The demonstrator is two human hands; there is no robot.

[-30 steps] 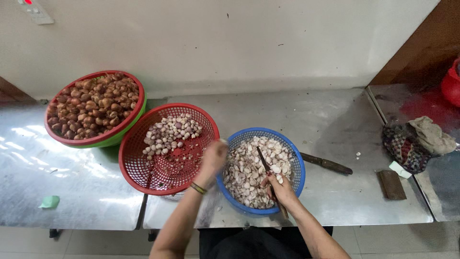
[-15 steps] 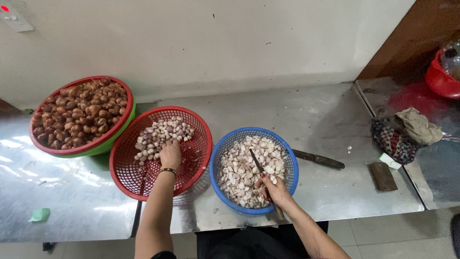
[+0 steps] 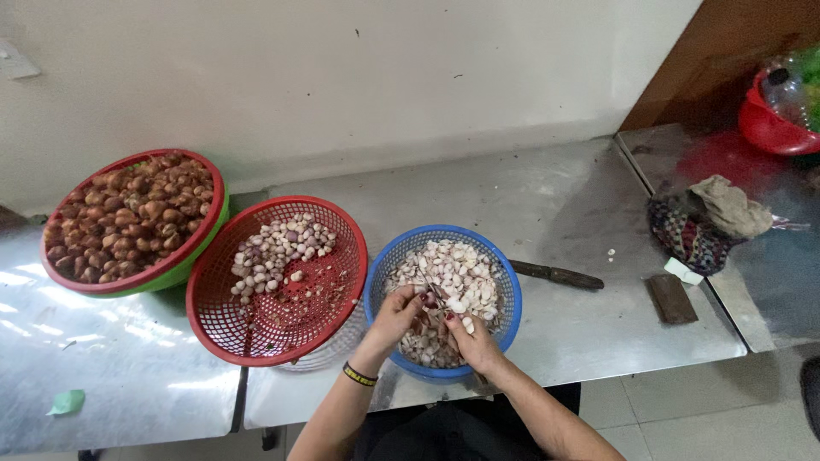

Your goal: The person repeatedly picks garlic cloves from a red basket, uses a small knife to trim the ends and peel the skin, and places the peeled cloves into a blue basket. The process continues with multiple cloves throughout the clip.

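Both my hands meet over a blue mesh basket (image 3: 506, 286) heaped with pale peels and cut pieces. My left hand (image 3: 395, 314) pinches a small reddish shallot (image 3: 424, 300) above the heap. My right hand (image 3: 472, 341) grips a small knife (image 3: 436, 294) whose blade touches that shallot. To the left stands a red mesh basket (image 3: 346, 294) with peeled shallots (image 3: 275, 252) piled at its far side. Further left, a red basket set in a green bowl (image 3: 195, 256) is full of brown unpeeled shallots (image 3: 124, 213).
A dark-handled knife (image 3: 557, 275) lies on the steel table (image 3: 555, 205) right of the blue basket. A dark block (image 3: 670, 299), crumpled cloths (image 3: 709, 224) and a red bowl with a bottle (image 3: 767, 124) sit at the right. A green scrap (image 3: 67, 401) lies near the front left edge.
My left hand has come back from the red basket to the blue one with a shallot and now meets my right hand and its knife. The view has shifted a little.
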